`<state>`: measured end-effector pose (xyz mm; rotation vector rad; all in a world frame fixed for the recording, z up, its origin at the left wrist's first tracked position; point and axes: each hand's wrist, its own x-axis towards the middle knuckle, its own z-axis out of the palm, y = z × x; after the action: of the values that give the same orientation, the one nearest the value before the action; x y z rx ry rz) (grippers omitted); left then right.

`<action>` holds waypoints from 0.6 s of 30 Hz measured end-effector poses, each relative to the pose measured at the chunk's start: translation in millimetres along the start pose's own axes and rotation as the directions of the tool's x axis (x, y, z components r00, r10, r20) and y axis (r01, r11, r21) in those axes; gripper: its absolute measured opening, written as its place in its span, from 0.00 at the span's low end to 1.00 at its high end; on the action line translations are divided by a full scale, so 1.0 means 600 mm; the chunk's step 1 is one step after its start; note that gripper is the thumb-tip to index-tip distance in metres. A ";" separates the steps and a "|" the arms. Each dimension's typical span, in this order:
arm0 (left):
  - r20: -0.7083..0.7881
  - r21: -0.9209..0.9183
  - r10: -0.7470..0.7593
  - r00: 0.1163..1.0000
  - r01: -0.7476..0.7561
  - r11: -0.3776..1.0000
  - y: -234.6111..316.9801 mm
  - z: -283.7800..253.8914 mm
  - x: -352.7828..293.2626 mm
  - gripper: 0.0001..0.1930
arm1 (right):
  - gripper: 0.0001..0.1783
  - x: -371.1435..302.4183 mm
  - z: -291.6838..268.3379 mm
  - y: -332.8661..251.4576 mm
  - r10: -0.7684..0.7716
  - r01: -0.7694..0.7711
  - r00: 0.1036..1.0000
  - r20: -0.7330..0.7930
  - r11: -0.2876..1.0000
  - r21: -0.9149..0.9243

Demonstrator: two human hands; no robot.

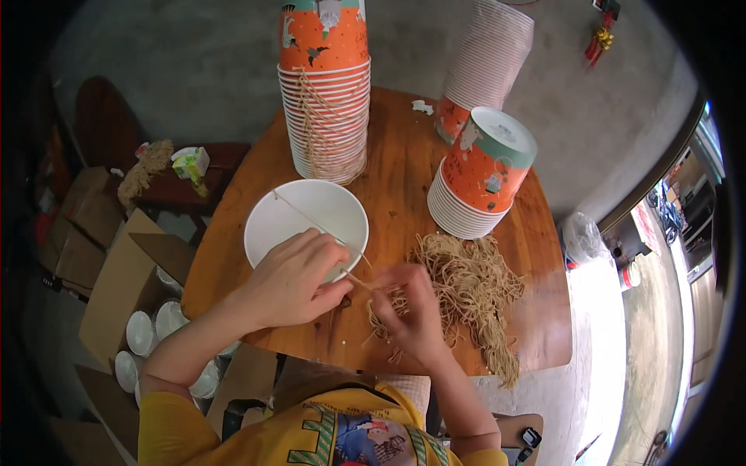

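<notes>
A white paper bucket (305, 203) sits mouth up on the wooden table in front of me. A tan string (311, 215) runs across its opening from the far left rim to the near right rim. Over the near rim, my left hand (295, 281) pinches the string between thumb and fingers. My right hand (409, 309), slightly blurred, is closed on the string's end just to the right of the bucket. Beside it lies a loose heap of tan strings (474, 283). Exactly how the string passes between my fingertips is hard to make out.
A tall stack of orange-printed buckets (326, 116) with strings hanging down it stands behind. To the right are a shorter upturned stack (478, 175) and a wrapped stack (489, 58). An open cardboard box (128, 287) of white buckets is at the left; the table's edge (571, 330) curves at right.
</notes>
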<state>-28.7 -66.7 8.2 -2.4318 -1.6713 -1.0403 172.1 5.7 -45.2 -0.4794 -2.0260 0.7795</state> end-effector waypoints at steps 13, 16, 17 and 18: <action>-0.137 0.070 -0.048 0.989 0.058 0.996 -0.003 0.006 -0.051 0.10 | 0.11 0.012 0.010 -0.036 0.330 -0.438 0.878 0.348 0.847 0.302; -0.185 0.101 -0.037 0.982 0.057 0.993 -0.004 0.020 -0.062 0.09 | 0.12 0.010 0.023 -0.047 0.314 -0.415 0.879 0.358 0.875 0.250; -0.189 0.075 -0.054 0.980 0.070 0.995 -0.009 0.026 -0.066 0.09 | 0.11 0.008 0.026 -0.048 0.314 -0.410 0.881 0.354 0.880 0.240; -0.193 0.048 -0.070 0.979 0.081 0.996 -0.012 0.028 -0.068 0.09 | 0.11 0.006 0.029 -0.048 0.313 -0.405 0.883 0.349 0.885 0.230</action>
<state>-34.7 -91.2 -28.9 -2.1723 -1.7163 -1.1775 154.3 -19.2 -30.6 -0.6032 -2.0679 1.4451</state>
